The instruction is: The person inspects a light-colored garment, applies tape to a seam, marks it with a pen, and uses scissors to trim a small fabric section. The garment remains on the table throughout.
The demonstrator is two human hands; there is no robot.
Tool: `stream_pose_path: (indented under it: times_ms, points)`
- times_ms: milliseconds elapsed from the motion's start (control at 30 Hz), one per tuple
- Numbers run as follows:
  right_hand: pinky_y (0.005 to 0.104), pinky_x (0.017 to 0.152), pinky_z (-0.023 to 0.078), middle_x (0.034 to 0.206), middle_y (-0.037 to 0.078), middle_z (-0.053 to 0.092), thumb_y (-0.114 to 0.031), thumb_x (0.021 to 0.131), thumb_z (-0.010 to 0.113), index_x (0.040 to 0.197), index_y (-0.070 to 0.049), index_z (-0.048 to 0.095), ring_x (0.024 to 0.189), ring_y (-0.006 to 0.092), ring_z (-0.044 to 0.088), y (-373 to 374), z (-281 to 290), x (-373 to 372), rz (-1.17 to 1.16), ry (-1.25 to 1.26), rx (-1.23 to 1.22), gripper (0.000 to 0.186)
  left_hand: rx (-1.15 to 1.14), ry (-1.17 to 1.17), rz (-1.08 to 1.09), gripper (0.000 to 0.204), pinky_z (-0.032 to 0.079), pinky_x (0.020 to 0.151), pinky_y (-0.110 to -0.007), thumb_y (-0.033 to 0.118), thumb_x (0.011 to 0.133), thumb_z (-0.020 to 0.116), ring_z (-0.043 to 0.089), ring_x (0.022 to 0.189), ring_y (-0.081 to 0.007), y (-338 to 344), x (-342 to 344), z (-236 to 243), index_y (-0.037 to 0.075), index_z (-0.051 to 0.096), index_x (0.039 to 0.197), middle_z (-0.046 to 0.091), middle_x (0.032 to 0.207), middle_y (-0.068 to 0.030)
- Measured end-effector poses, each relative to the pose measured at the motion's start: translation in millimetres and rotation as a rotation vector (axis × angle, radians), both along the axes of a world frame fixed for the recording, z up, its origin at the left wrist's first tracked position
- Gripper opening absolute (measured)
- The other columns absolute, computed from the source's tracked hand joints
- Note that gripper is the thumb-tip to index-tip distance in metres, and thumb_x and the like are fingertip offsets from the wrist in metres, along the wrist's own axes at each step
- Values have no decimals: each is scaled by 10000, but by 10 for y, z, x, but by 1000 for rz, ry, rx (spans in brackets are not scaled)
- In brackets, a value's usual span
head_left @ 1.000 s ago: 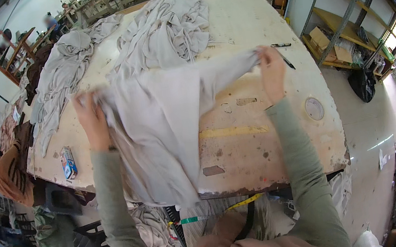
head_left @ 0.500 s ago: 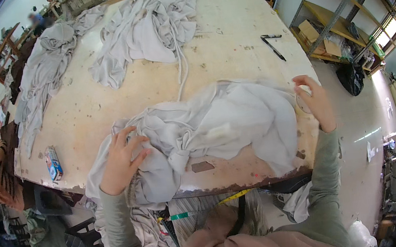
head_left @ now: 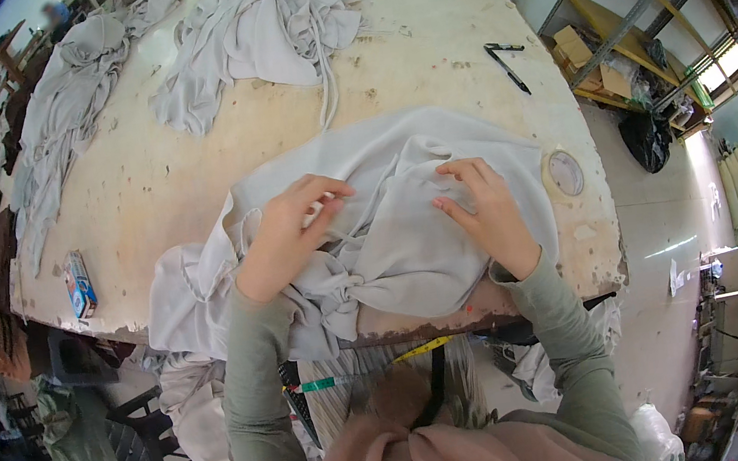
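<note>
A light grey cloth garment (head_left: 412, 271) lies bunched and folded at the near edge of the table, with a gathered knot-like twist at its front. My left hand (head_left: 288, 236) is over its left-middle part, fingers bent and apart from the thumb, nothing between them. Above the fabric's right side, my right hand (head_left: 486, 215) has its thumb and fingers spread, also holding nothing. Whether the fingertips touch the cloth is hard to tell. Just right of the garment, a roll of tape (head_left: 564, 172) lies flat.
More grey garments lie farther back, one in the middle (head_left: 269, 38) and one along the left edge (head_left: 67, 130). Black pens (head_left: 508, 70) rest at the right. A small blue-and-white box (head_left: 79, 285) is at the left. Metal shelving (head_left: 630, 19) stands beyond the table (head_left: 405, 76).
Both hands have moved inward over the garment; the right one left the tape roll's side. The cloth's upper part now spreads wider and farther from me. The view has shifted slightly.
</note>
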State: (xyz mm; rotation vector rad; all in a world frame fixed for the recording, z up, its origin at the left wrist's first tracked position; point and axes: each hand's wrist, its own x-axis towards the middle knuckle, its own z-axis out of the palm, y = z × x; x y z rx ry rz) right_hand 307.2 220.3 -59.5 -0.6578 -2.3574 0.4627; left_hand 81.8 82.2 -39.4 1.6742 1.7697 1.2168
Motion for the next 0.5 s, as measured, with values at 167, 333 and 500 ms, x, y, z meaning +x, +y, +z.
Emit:
stream_pose_path:
  times_ms: [167, 333, 500]
  points:
    - [387, 711, 469, 965, 96, 557, -217, 784, 691, 989, -64, 555, 859, 285, 565, -520, -19, 180, 238, -219, -469, 289, -195, -52, -214, 140, 487, 675, -325, 58, 853, 570, 617, 791, -267, -165, 152, 91, 32, 596, 988, 622, 930, -101]
    - [369, 662, 481, 928, 94, 527, -172, 803, 632, 981, -68, 523, 765, 265, 580, -857, -330, 92, 339, -241, 26, 233, -41, 219, -164, 159, 465, 715, -327, 101, 825, 646, 616, 827, -218, -519, 498, -57, 74, 628, 981, 635, 877, -76]
    - [358, 599, 487, 918, 100, 519, -131, 805, 604, 1004, -66, 526, 758, 244, 589, -672, -226, 128, 176, -269, -21, 223, 61, 211, 31, 166, 443, 764, -324, 147, 802, 689, 600, 834, -250, -479, 587, -477, 58, 654, 938, 643, 846, -78]
